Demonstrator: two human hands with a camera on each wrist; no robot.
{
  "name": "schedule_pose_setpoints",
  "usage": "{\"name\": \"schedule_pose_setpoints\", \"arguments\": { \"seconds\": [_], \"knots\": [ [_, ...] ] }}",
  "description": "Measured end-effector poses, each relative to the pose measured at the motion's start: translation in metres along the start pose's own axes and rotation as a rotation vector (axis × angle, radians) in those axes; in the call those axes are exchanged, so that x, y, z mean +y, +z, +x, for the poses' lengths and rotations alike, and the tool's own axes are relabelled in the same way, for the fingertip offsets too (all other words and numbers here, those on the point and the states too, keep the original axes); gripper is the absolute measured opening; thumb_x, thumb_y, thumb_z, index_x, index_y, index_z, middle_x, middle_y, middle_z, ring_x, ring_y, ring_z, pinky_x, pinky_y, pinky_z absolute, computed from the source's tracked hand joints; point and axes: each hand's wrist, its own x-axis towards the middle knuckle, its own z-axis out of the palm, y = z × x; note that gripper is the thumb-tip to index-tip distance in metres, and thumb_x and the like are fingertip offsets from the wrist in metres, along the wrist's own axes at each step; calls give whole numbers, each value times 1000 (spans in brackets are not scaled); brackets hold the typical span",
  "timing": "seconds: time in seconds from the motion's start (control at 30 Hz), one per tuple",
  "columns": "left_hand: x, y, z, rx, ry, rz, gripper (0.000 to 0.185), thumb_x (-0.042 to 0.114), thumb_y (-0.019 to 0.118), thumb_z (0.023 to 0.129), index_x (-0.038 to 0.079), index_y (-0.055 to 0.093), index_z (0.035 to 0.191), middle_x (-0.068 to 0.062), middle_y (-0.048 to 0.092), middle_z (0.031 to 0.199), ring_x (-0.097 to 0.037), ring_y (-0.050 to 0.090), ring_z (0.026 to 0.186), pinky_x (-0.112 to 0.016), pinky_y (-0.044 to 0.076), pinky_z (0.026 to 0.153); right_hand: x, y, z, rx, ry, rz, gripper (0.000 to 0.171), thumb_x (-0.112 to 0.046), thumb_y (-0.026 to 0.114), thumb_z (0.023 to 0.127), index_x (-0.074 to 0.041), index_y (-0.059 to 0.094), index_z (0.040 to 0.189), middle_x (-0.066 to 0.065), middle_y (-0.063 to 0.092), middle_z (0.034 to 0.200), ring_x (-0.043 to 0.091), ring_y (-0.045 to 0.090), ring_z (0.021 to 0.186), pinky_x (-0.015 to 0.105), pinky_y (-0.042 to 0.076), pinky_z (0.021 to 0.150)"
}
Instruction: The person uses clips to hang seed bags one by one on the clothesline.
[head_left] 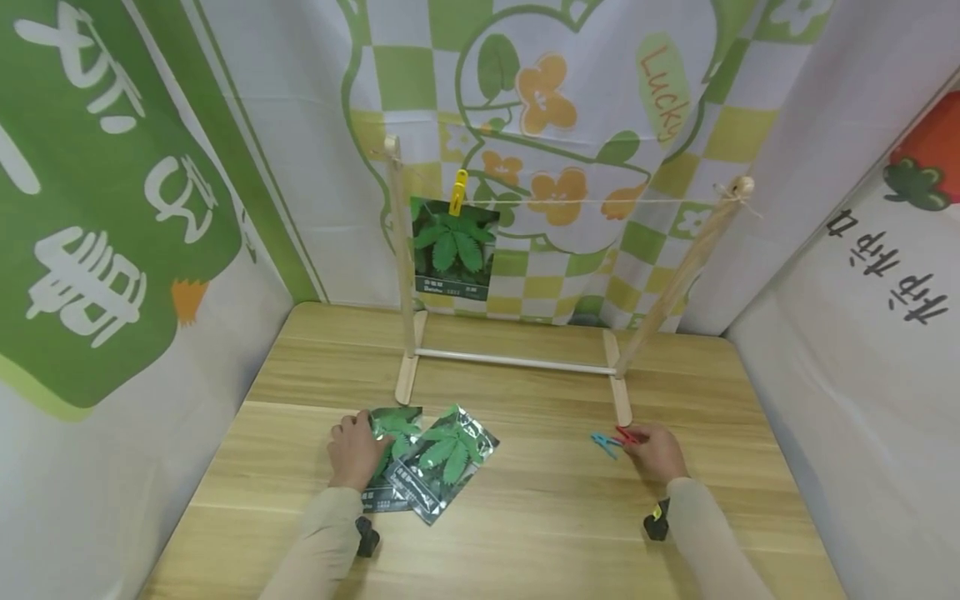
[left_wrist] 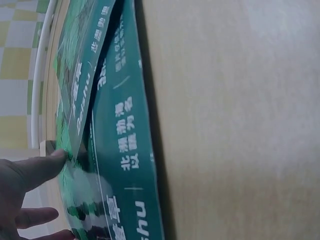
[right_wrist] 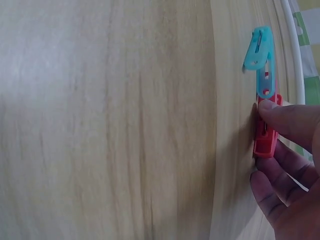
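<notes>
At a wooden table, a person works before a small drying rack strung with a cord, where one leaf-printed packet already hangs from a yellow clothespin. The left hand rests on two overlapping green packets lying flat near the rack's left foot; the left wrist view shows the thumb pressing the edge of the upper packet, fingers loosely extended rather than curled round it. The right hand pinches a red clothespin between thumb and fingertips, right beside a blue clothespin lying on the table next to the rack's right foot.

Judging from the layout, the step in hand is gathering a peg and a packet for hanging. Done well, it likely calls for taking the red peg by its handle end so the jaws can open, lifting only the top packet, and keeping the blue peg undisturbed.
</notes>
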Motion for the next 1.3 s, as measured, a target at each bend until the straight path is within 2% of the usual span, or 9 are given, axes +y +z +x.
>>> {"name": "schedule_pose_setpoints", "arguments": {
  "seconds": [0.27,0.53,0.8,1.07,1.3],
  "knots": [
    [-1,-2,-1,8,-12,-10,65,26,71,88,-8,44,136,-35,49,125,-50,48,114,-60,45,87,4,-5,-4,3,14,-9,26,-8,75,81,3,72,105,19,68,101,32,63,93,48,50,81],
    [0,-1,-3,20,-48,-2,77,45,69,87,-10,43,134,-36,50,120,-50,48,110,-60,44,86,0,-4,-4,6,3,15,33,-11,77,81,4,70,110,22,67,105,36,62,98,52,49,87],
    [4,1,-2,26,-66,-13,73,37,75,84,-10,44,131,-35,49,118,-50,47,109,-59,43,86,-2,1,0,9,-17,11,35,-12,77,81,2,70,111,22,66,106,35,62,97,52,50,85],
    [4,5,4,50,-95,-149,75,23,77,82,-6,38,140,-37,39,128,-51,40,113,-59,39,92,-2,2,0,29,-22,27,31,-12,78,81,0,71,109,18,67,105,33,62,96,50,51,85],
    [0,7,8,83,-79,-308,72,5,69,83,-5,32,144,-36,32,130,-50,43,112,-59,44,90,4,-2,-7,13,14,15,30,-10,75,83,4,69,108,22,67,107,35,63,97,53,50,86]
  ]
}}
